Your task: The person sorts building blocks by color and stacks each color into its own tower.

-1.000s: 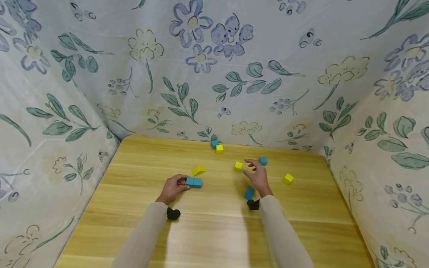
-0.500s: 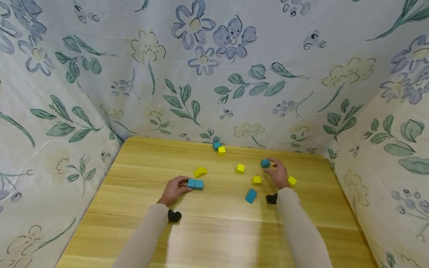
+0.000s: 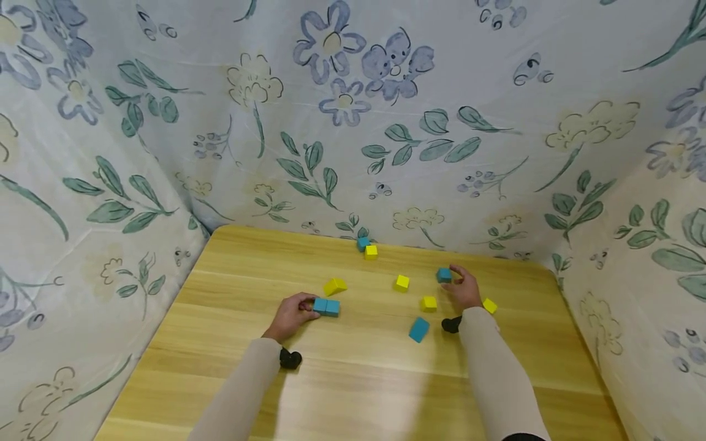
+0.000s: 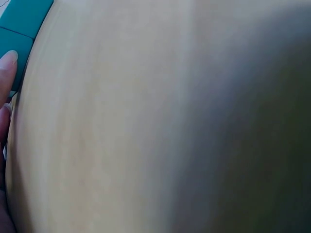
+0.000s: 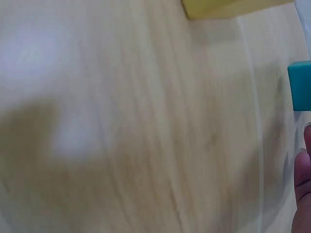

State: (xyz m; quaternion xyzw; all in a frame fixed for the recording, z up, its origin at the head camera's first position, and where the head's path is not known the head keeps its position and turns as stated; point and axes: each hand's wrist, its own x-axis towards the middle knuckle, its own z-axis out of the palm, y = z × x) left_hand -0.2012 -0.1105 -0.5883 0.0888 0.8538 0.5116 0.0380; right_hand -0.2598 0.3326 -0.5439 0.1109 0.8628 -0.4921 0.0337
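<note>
My left hand [image 3: 289,315] pinches the left one of two blue cubes [image 3: 333,308] that stand side by side on the table. In the left wrist view its thumb tip [image 4: 8,60] presses on a cube's side. Over to the right, my right hand [image 3: 464,289] is beside a single blue cube [image 3: 444,275], thumb and forefinger spread at its right side. A small gap shows between its fingertips [image 5: 302,160] and that cube in the right wrist view. A yellow cube [image 3: 428,304] lies left of the right hand, and another yellow block [image 3: 489,305] is partly hidden behind the wrist.
A yellow triangular block [image 3: 335,286] lies behind the paired cubes. Near the back edge sit a blue cube [image 3: 363,244] and a yellow cube [image 3: 371,252]. Another yellow cube [image 3: 401,283] and a flat-lying blue block [image 3: 419,329] are mid-table. Floral cloth [image 3: 309,159] surrounds the table [image 3: 353,392].
My right hand has moved right, from beside a yellow cube to the single blue cube, gripped it, then loosened from it. That cube now sits turned. The left hand has kept its hold.
</note>
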